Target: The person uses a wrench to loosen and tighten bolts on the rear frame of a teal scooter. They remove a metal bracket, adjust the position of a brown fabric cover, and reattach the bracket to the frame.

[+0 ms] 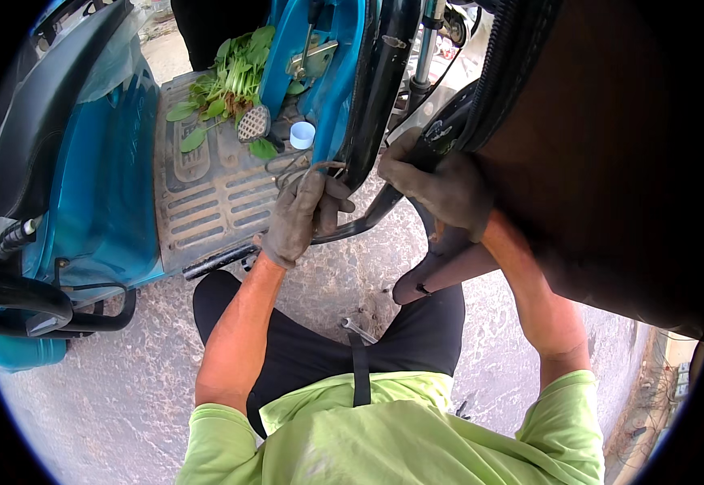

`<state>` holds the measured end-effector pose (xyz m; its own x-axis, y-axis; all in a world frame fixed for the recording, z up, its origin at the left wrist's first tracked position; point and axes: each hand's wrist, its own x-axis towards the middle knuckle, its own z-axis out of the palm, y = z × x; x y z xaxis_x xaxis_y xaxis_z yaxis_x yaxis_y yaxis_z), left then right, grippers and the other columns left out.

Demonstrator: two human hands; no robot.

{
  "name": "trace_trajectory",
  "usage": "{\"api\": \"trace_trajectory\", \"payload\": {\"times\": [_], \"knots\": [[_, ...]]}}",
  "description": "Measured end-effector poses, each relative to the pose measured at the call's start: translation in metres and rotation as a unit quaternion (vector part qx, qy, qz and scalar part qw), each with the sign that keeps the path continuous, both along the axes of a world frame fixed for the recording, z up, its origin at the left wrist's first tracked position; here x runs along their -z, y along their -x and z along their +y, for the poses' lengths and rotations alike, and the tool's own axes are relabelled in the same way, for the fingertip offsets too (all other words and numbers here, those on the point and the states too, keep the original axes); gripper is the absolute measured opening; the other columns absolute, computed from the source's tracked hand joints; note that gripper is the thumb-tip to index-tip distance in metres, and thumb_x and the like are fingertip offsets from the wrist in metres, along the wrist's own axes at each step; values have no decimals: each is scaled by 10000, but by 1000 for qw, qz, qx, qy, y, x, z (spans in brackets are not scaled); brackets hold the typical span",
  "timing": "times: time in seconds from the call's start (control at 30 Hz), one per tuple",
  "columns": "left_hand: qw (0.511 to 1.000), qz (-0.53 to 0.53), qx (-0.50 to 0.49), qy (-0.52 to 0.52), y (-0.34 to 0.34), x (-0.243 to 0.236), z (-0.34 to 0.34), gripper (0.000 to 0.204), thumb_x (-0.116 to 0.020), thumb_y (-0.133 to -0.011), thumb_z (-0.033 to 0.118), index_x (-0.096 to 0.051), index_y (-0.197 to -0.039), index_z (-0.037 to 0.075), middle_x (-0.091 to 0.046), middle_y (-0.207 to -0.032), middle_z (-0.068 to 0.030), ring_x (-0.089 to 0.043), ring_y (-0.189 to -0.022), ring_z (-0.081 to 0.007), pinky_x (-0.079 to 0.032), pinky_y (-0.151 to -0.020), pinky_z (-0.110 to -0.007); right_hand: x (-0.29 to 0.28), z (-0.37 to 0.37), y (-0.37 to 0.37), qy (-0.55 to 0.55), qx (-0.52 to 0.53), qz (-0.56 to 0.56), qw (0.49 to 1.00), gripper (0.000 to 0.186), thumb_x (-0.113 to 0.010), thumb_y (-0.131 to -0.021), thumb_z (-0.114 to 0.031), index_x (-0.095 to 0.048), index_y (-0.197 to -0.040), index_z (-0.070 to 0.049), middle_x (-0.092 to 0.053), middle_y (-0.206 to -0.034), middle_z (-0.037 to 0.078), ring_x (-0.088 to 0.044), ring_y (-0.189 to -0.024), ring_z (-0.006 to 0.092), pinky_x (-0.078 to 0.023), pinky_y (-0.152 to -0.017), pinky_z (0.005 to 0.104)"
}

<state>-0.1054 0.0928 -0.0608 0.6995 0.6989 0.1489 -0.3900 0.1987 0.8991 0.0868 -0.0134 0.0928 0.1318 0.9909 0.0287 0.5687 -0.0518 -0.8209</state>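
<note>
My left hand (303,210), in a grey glove, has its fingers curled at a thin bent cable (327,166) beside the scooter's blue front body (327,121); the exact grip is partly hidden. My gloved right hand (441,190) is closed on a black tubular frame (441,129) with a scuffed surface. Below the left hand, a black tube runs along the edge of the grey footboard (190,186). On the footboard lie a bunch of leafy greens (231,85), a white round cap (302,134) and a patterned pedal-like pad (253,125).
The blue seat base (97,186) with black rails stands at left. A large dark brown panel (602,162) fills the right. A wrench (358,330) lies on the concrete ground (126,372) between my legs. Cables and clutter (663,388) lie at lower right.
</note>
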Motion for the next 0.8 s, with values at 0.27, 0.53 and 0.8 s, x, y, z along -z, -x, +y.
{"api": "trace_trajectory", "payload": {"times": [0.27,0.53,0.8], "knots": [[998,-56,-3,1,-5,9,-5,492,-476,-1090,445,-696,-1059,6,-648,-647,-84,-606,-581,-121,-489,-567,-268,100,-47,-55,-20,30,58,998,469,-666,-952,-330,-626,-1284,-1,-732,-969,91,-650,-787,131,-537,-735,317],[993,-80,-10,-87,-8,17,-2,525,-361,-1122,408,-679,-1103,-9,-555,-561,-62,-660,-601,-177,-612,-780,-383,342,-91,-32,339,299,202,869,422,-666,-940,-384,-706,-1144,-16,-713,-968,94,-541,-676,124,-469,-596,301],[986,-115,-7,-122,-14,32,8,589,-265,-1136,415,-679,-1122,-3,-528,-561,-46,-569,-492,-161,-651,-776,-437,462,-139,3,478,157,-36,864,486,-673,-902,-458,-738,-1114,-25,-753,-1059,169,-713,-1022,285,-540,-906,398]]}}
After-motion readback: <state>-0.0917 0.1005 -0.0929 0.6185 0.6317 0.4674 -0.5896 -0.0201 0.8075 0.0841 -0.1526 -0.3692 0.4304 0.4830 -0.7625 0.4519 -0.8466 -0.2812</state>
